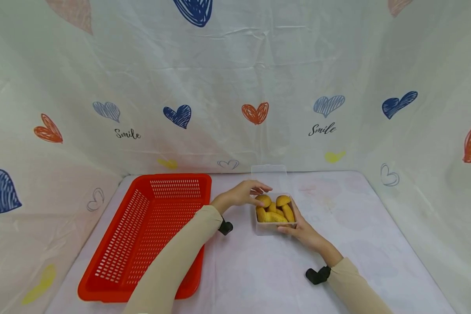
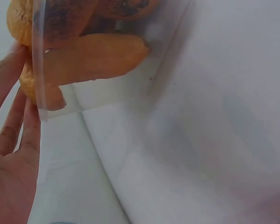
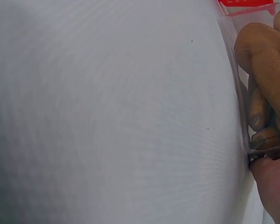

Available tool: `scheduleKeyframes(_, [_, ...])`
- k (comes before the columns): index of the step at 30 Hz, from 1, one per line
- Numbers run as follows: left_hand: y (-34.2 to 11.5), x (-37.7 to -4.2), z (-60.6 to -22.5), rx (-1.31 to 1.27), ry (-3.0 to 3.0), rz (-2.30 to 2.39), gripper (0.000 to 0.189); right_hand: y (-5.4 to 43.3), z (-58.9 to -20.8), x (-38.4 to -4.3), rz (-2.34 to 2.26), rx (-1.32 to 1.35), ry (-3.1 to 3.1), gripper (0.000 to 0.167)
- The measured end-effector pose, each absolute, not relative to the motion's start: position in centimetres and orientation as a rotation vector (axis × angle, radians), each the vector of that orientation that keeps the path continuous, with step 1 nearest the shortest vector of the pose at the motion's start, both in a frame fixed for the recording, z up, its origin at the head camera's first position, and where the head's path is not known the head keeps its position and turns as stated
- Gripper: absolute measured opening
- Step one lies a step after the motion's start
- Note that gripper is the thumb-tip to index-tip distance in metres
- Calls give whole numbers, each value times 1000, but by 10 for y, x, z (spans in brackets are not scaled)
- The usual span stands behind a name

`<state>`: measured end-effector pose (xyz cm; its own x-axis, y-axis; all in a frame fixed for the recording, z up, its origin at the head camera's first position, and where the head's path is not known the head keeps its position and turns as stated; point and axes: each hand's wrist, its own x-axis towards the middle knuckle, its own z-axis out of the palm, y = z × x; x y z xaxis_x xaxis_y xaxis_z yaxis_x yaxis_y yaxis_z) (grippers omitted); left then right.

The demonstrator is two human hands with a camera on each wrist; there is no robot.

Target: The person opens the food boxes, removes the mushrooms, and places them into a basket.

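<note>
Yellow mushrooms [image 1: 274, 217] sit heaped in a clear plastic box [image 1: 264, 229] on the far half of a table [image 1: 251, 279], to the right of a red perforated basket [image 1: 110, 295]. The right hand [image 1: 305, 234] is clamped on the box at its near right corner, thumb against the near wall. The left hand [image 1: 241, 194] reaches in at the far left, thumb and fingers about one mushroom's cap; whether they pinch it or merely touch it, the views cannot tell. The step in hand appears to be the handling of a single mushroom while the other hand steadies the box; the next move would seem to call for a gentle, sure touch on the cap and a firm box. A transparent lid [image 1: 268, 175] stands raised at the box's far side. Pale, faintly blotched cloth [image 1: 370, 244] covers the surface. Beyond and on both sides hangs creased white sheeting [image 1: 220, 65], printed with blue, red and yellow hearts [image 1: 255, 114] and the word "Smile" twice.
</note>
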<state>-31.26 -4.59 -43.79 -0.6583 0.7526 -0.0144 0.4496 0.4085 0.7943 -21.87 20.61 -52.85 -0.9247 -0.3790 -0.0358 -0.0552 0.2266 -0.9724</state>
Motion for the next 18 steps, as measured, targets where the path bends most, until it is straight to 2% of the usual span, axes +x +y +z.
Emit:
scheduleKeyframes(6, [-47, -312, -438, 1081, 2323, 1021, 44, 205, -530, -220, -1766, -428, 2230, 106])
scheduleKeyframes(18, [-44, -313, -433, 1099, 2325, 898, 39, 207, -530, -220, -1754, -411, 2237, 107])
